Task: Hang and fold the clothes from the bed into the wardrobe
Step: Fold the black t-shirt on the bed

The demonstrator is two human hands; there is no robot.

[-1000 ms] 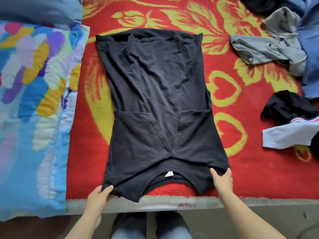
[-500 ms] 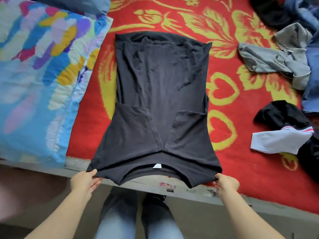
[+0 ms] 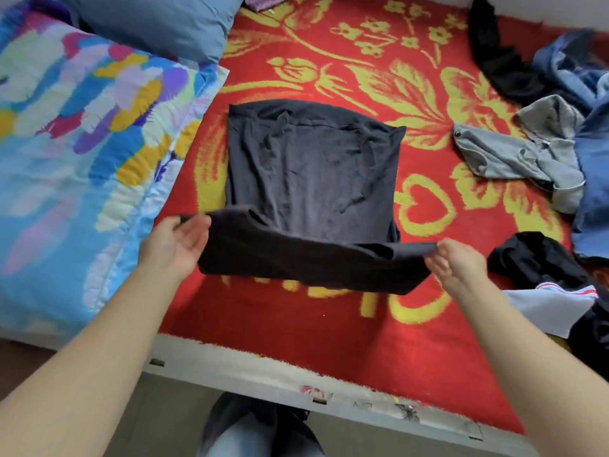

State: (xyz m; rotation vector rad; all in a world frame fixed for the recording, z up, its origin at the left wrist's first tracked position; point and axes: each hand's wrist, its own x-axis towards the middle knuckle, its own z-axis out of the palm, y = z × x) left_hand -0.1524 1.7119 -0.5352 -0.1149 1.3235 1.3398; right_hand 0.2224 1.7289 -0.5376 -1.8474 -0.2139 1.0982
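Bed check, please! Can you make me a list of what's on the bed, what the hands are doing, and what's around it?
surface: red and yellow blanket covers the bed.
job's things: black T-shirt, far part flat on the blanket, near edge lifted.
clutter: grey garment, blue denim and black-and-white garment lie at the right; colourful quilt and blue pillow at the left.
grips: left hand and right hand each pinch an end of the shirt's lifted edge.
cables: nothing seen.
surroundings: the person's legs stand at the bed's near edge.
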